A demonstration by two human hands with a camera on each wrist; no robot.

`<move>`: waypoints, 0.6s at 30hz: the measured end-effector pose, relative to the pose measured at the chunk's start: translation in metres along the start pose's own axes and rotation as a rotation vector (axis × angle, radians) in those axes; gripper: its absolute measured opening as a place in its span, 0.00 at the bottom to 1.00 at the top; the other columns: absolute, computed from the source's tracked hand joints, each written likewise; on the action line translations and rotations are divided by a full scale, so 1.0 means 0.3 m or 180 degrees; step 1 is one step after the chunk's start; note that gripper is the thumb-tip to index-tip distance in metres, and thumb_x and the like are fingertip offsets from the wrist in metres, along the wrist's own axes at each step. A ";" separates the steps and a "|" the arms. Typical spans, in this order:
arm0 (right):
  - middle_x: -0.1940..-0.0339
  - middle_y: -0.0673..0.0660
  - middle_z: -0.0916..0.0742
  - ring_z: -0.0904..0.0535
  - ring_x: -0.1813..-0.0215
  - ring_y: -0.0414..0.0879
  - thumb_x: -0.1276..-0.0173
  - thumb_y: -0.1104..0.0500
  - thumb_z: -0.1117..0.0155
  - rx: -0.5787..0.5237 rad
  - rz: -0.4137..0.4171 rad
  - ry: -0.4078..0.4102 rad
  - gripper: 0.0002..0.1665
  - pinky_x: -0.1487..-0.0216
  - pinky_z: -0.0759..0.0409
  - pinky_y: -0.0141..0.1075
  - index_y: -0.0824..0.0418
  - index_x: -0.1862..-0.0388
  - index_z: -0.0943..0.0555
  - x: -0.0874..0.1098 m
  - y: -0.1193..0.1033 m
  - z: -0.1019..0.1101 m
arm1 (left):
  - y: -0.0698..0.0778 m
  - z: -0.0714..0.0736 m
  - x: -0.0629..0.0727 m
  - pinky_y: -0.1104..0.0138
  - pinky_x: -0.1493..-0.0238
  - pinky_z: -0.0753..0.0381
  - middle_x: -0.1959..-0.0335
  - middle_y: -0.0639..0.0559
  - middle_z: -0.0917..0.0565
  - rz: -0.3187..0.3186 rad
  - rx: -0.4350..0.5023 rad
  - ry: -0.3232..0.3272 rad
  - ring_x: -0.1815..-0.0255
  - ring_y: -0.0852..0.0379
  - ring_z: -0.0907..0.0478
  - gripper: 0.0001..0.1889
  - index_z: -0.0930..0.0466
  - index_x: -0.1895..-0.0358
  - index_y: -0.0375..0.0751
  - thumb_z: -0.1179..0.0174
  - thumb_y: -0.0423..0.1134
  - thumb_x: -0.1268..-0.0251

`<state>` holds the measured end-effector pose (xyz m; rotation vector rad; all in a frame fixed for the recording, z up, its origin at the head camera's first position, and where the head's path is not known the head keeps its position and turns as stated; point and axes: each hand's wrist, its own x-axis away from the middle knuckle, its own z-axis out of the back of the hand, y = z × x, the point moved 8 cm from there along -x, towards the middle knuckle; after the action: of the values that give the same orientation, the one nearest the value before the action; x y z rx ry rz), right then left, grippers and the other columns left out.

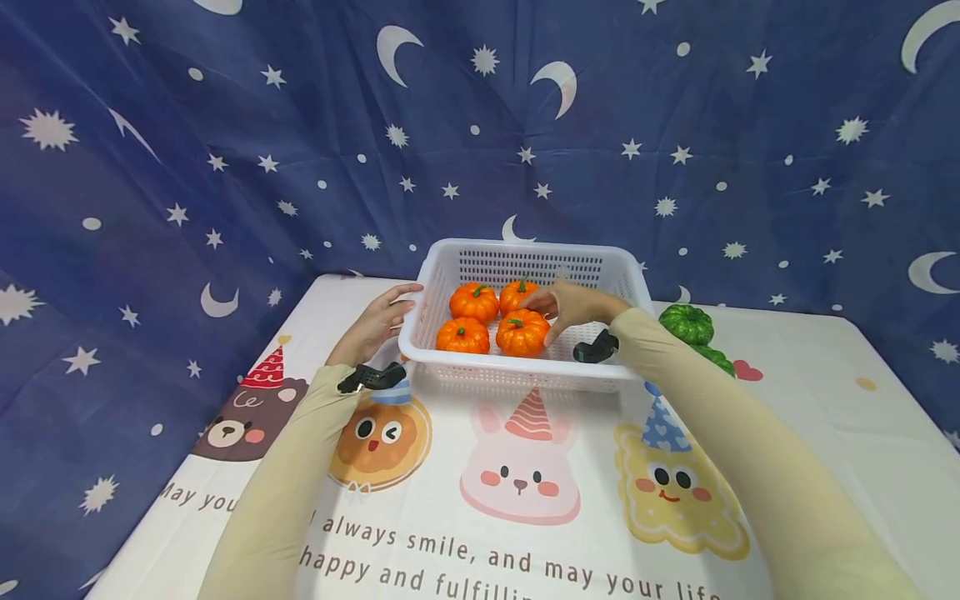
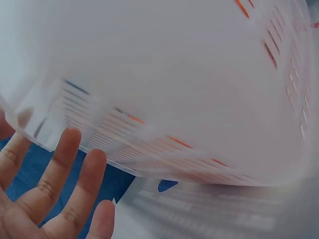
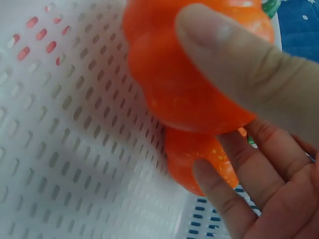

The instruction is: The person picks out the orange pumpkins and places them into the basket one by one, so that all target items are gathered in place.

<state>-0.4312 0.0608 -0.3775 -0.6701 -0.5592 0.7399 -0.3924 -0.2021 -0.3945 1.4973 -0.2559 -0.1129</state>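
A white plastic basket (image 1: 517, 367) holds several small orange pumpkins. At its left end my left hand (image 1: 377, 325) has its fingers loosely extended against the rim; in the left wrist view those fingers (image 2: 88, 174) spread beside the outer wall. My right hand (image 1: 576, 304) reaches inside the basket and grips the front right orange pumpkin (image 1: 522, 333). The right wrist view has the thumb across that pumpkin (image 3: 184, 89), with the other fingers curled behind it. Another orange pumpkin (image 3: 187, 159) shows beyond it.
Two green pumpkins, the farther one (image 1: 686, 324) and the nearer one (image 1: 716, 359), lie to the right of the basket. A white tablecloth (image 1: 450, 508) printed with cartoon figures covers the table. Behind it hangs a blue curtain (image 1: 465, 108) with moons and stars.
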 end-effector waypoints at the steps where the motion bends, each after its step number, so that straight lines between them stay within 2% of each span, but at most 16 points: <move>1: 0.35 0.66 0.26 0.29 0.34 0.60 0.54 0.67 0.24 0.0009 -0.0013 -0.0017 0.43 0.35 0.30 0.49 0.69 0.37 0.30 0.000 0.003 -0.002 | -0.001 0.001 -0.001 0.74 0.56 0.23 0.58 0.63 0.24 0.0004 0.0000 0.0005 0.57 0.67 0.23 0.22 0.41 0.33 0.43 0.54 0.39 0.27; 10: 0.34 0.65 0.27 0.31 0.32 0.60 0.54 0.68 0.24 -0.0123 -0.0086 -0.0261 0.43 0.34 0.31 0.50 0.67 0.36 0.30 0.003 0.028 -0.025 | -0.013 0.007 -0.005 0.73 0.54 0.23 0.56 0.63 0.24 -0.0005 -0.0073 0.0029 0.55 0.66 0.23 0.21 0.39 0.33 0.46 0.54 0.40 0.27; 18: 0.35 0.65 0.26 0.29 0.35 0.60 0.54 0.68 0.25 -0.0068 0.0007 -0.0354 0.42 0.36 0.29 0.49 0.68 0.37 0.29 0.000 0.025 -0.038 | -0.013 0.011 -0.007 0.73 0.55 0.23 0.57 0.63 0.24 -0.0023 -0.0087 0.0046 0.56 0.66 0.23 0.20 0.37 0.35 0.48 0.53 0.40 0.27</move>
<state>-0.4266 0.0609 -0.3904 -0.6521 -0.6688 0.7776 -0.3950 -0.2052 -0.3985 1.4716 -0.2364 -0.1110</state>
